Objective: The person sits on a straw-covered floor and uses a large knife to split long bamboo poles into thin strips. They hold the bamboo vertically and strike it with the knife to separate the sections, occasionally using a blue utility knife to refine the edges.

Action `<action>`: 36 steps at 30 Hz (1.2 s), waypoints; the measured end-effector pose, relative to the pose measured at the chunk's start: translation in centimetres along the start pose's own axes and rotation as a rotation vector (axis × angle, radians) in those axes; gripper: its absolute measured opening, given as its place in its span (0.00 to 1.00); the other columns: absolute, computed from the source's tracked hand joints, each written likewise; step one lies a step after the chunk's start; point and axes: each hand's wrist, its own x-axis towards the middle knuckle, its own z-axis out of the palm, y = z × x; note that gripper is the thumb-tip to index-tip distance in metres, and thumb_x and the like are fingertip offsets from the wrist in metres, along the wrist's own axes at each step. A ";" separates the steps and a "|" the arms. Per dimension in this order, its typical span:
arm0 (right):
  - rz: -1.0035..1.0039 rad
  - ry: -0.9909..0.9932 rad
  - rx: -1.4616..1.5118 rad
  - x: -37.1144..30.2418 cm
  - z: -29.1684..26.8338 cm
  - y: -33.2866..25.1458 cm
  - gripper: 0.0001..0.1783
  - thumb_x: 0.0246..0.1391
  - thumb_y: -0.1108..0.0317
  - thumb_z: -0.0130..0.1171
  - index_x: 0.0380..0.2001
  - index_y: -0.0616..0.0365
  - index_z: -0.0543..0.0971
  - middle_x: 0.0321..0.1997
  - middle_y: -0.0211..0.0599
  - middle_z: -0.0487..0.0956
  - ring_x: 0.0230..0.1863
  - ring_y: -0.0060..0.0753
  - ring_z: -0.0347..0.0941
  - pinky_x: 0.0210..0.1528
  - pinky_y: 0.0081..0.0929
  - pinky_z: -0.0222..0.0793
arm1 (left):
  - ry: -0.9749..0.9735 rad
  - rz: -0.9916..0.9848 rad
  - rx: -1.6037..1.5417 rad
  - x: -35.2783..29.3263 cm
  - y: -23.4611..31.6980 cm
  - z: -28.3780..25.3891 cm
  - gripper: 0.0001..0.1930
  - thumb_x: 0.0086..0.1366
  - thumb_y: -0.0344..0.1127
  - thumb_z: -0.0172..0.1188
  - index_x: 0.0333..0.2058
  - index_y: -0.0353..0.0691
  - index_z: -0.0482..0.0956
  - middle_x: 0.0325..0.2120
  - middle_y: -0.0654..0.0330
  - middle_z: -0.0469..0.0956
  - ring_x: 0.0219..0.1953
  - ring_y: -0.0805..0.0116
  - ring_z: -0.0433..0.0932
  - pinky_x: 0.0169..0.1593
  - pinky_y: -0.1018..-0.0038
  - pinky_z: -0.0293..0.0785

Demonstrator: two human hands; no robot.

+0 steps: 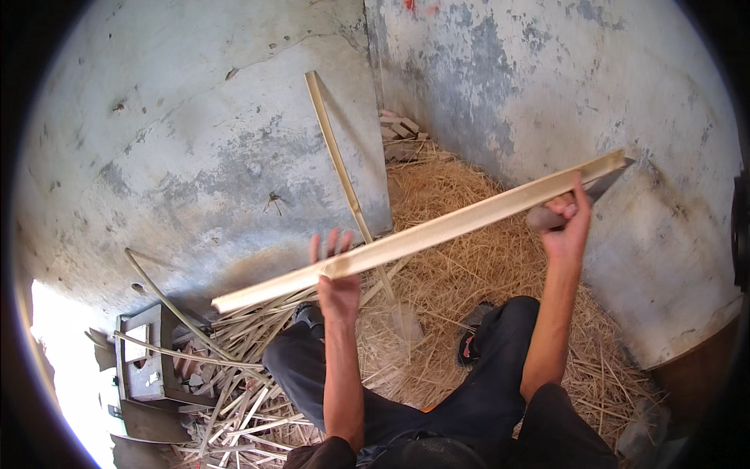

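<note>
the bamboo strip (pixel 437 229) looks smooth, the flaking wall (pixel 219 156) rough.

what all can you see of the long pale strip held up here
The long pale strip looks like split bamboo, straight, with a lengthwise hollow between raised edges. It slants up to the right above straw-like litter. The left hand, fingers spread, supports it toward the lower end; the right hand, gripping a knife, touches it near the upper end. Blade contact is unclear.

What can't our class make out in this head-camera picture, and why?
1. Left hand, head view: finger detail lost to blur.
2. Blade, head view: partly hidden behind the pale strip.
3. Handle, head view: partly covered by the right hand.
4. Dark object, head view: cut off by the right rim.
</note>
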 end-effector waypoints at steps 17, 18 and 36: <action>0.710 0.140 -0.606 -19.7 -25.5 24.9 0.15 0.64 0.54 0.57 0.37 0.56 0.75 0.13 0.22 0.63 0.11 0.18 0.59 0.13 0.23 0.55 | 0.521 0.555 0.638 -3.0 13.9 -0.9 0.14 0.79 0.41 0.46 0.33 0.44 0.72 0.14 0.74 0.53 0.16 0.82 0.49 0.22 0.81 0.52; 0.747 0.150 -0.686 -21.5 -26.9 25.6 0.15 0.63 0.55 0.58 0.38 0.57 0.76 0.13 0.23 0.63 0.11 0.18 0.59 0.13 0.23 0.55 | 0.520 0.527 0.695 -3.2 12.5 -1.2 0.14 0.79 0.41 0.46 0.33 0.44 0.72 0.14 0.74 0.53 0.16 0.82 0.49 0.22 0.81 0.53; 1.036 0.072 -1.011 -27.6 -39.0 31.2 0.11 0.59 0.62 0.62 0.35 0.58 0.76 0.17 0.27 0.67 0.14 0.20 0.63 0.16 0.25 0.59 | 0.567 0.482 0.740 -5.3 9.8 -1.5 0.14 0.79 0.40 0.48 0.33 0.42 0.69 0.16 0.72 0.53 0.16 0.82 0.52 0.23 0.82 0.57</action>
